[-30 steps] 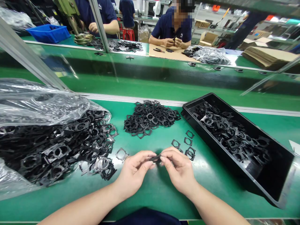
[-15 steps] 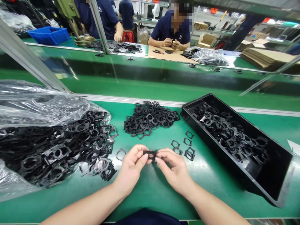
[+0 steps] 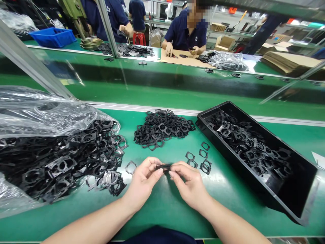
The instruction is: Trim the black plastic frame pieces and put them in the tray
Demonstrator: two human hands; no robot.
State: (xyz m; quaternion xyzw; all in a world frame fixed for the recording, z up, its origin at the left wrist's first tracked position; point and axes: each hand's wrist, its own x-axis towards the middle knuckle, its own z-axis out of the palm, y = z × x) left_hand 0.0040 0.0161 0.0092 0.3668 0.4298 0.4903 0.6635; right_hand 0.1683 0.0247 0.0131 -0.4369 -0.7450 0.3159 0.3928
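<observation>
Between my two hands a flat black plastic ring plate (image 3: 165,167) is held nearly edge-on, so its central hole hardly shows. My left hand (image 3: 144,179) pinches its left end between thumb and fingers. At the right end, my right hand (image 3: 188,181) grips it the same way. Whether it is one piece or two stacked together I cannot tell. Several loose ring plates (image 3: 203,153) lie on the green table just right of my right hand, and a single ring plate (image 3: 131,167) lies beside my left hand. Beyond both hands rises a heap of black ring plates (image 3: 162,128).
On the left, a clear plastic bag (image 3: 50,115) spills black plates (image 3: 61,166). A long black tray (image 3: 254,179) with more plates stands at the right. Behind a raised green divider (image 3: 152,88), co-workers sit at another bench with a blue bin (image 3: 53,38) and cardboard (image 3: 291,62).
The ring plate in my hands has tipped from showing its hole to nearly edge-on. Across the divider, a co-worker's hands have parted, one lowering to the cardboard; another co-worker's hand has lifted.
</observation>
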